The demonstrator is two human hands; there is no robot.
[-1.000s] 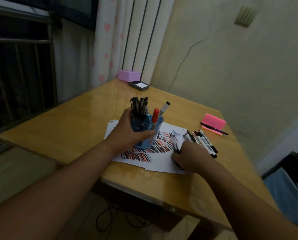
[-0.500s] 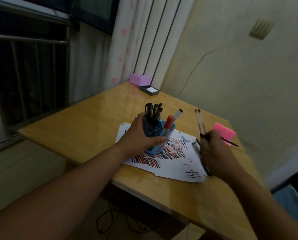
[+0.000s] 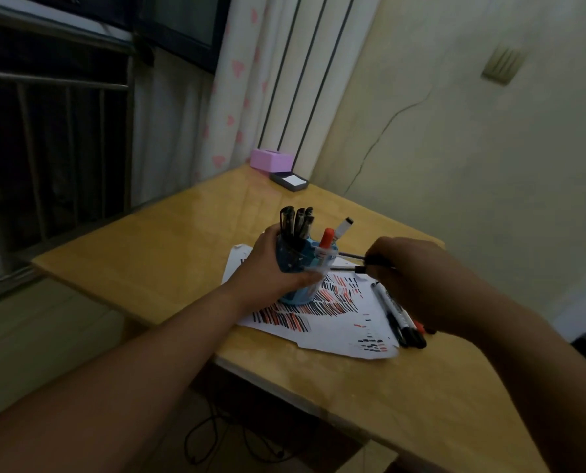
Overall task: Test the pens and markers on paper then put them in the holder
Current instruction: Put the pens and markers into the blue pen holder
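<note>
A wooden counter [image 3: 182,240] in a dim room. At centre left, the left grip [image 3: 274,268], a bare hand, wraps its fingers round a blue holder [image 3: 300,297] standing on a sheet of paper [image 3: 335,329] covered in black and red test strokes. Black pens [image 3: 296,221], a red marker [image 3: 326,237] and a white marker [image 3: 343,227] stand in the holder. Just right of it, the right grip [image 3: 417,278] pinches two thin pens [image 3: 351,256] by their rear ends. They lie nearly level, tips at the holder's side; whether they touch it is unclear. They look light, stiff and smooth, probably easier to steer when held nearer mid-barrel. Further right, loose markers [image 3: 395,312] lie along the paper's edge, beneath the right wrist.
</note>
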